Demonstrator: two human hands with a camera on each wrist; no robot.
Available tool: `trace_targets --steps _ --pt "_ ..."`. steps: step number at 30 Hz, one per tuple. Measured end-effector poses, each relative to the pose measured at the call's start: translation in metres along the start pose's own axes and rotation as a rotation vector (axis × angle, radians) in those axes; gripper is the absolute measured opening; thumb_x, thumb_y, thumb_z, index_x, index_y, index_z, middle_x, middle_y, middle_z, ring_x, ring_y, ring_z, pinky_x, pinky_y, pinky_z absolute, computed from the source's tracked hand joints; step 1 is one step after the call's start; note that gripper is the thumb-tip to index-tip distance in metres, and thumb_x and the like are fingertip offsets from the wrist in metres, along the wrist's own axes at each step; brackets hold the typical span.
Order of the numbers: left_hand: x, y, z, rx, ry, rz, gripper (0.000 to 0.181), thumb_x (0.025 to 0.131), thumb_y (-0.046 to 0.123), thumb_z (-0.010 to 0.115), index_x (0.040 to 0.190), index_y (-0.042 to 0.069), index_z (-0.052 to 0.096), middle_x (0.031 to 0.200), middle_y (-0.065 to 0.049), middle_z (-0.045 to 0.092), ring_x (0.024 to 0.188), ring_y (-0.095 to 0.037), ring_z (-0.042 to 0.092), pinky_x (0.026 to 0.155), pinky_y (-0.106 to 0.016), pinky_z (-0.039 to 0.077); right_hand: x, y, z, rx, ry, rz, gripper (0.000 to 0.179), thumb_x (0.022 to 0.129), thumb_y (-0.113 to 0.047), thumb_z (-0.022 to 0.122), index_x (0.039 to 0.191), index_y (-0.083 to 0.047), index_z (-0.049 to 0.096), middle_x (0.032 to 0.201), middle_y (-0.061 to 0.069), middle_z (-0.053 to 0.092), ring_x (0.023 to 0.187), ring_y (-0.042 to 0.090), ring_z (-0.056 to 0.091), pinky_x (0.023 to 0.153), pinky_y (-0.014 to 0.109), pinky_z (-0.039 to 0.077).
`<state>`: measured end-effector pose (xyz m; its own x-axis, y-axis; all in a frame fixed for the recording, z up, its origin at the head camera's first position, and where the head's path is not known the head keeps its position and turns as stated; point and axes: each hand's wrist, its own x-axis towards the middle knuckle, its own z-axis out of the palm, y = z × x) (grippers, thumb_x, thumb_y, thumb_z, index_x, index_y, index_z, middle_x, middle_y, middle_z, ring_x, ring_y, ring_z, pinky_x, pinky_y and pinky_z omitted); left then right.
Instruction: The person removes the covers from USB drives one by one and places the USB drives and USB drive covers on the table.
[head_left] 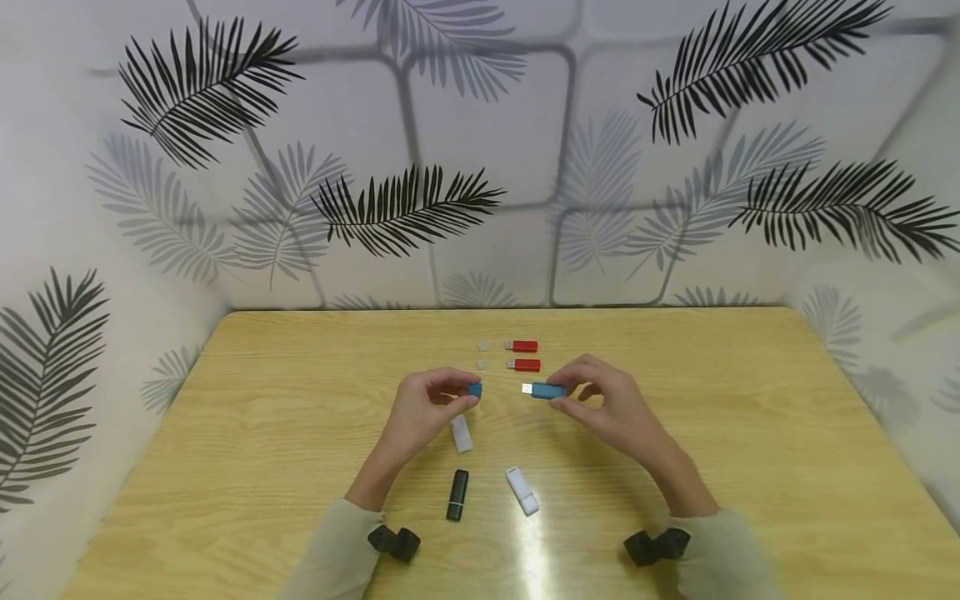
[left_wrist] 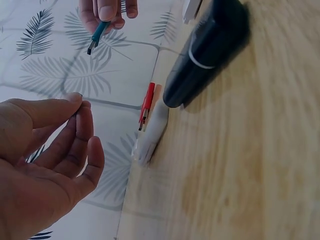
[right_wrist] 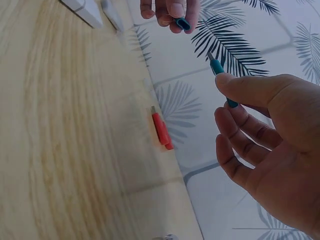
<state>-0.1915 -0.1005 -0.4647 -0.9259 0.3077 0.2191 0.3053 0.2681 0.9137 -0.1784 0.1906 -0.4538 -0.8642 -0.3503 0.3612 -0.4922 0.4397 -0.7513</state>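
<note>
Above the bench, a blue cap was pinched by left fingers, a blue stick by right fingers, plug best kept untouched.

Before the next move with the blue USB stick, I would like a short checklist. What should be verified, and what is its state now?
1. Blue cap secure in the left hand: ok, pinched at the fingertips.
2. Blue stick secure in the right hand: ok, gripped between thumb and fingers.
3. Cap and stick separated: ok, a gap lies between them and the metal plug is bare.
4. Upper red stick and lower red stick uncapped: ok, both plugs show.
5. Black stick uncapped, if it perhaps comes next: not ok, no plug shows.
</note>
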Motion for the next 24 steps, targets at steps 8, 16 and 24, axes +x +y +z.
trace_targets --steps 8,16,24 --pt "0.001 -0.008 0.004 0.017 -0.002 -0.048 0.019 0.091 0.006 0.078 0.11 0.004 0.077 0.102 -0.01 0.076 0.089 -0.022 0.071 0.079 -0.028 0.057 0.0 0.01 0.007 0.0 -0.003 0.051 0.02 0.087 -0.003 0.081 0.105 -0.01 0.076 0.099 -0.001 0.068 0.086 0.017 0.065 0.072 0.033 0.059" --pt "0.003 -0.01 0.008 0.073 0.003 -0.086 0.016 0.091 0.008 0.079 0.107 0.007 0.078 0.099 -0.004 0.077 0.091 -0.019 0.071 0.082 -0.035 0.058 0.003 0.016 0.014 0.008 -0.008 0.105 0.02 0.087 -0.003 0.081 0.105 -0.009 0.076 0.097 -0.001 0.069 0.086 0.017 0.065 0.071 0.031 0.059" --pt "0.006 -0.018 0.008 0.104 0.04 -0.162 0.012 0.088 0.005 0.081 0.099 0.009 0.08 0.094 0.0 0.076 0.086 -0.018 0.069 0.079 -0.033 0.057 0.006 0.022 0.023 0.004 -0.006 0.132 0.019 0.088 -0.001 0.08 0.106 -0.005 0.075 0.098 0.003 0.069 0.087 0.021 0.065 0.07 0.031 0.059"
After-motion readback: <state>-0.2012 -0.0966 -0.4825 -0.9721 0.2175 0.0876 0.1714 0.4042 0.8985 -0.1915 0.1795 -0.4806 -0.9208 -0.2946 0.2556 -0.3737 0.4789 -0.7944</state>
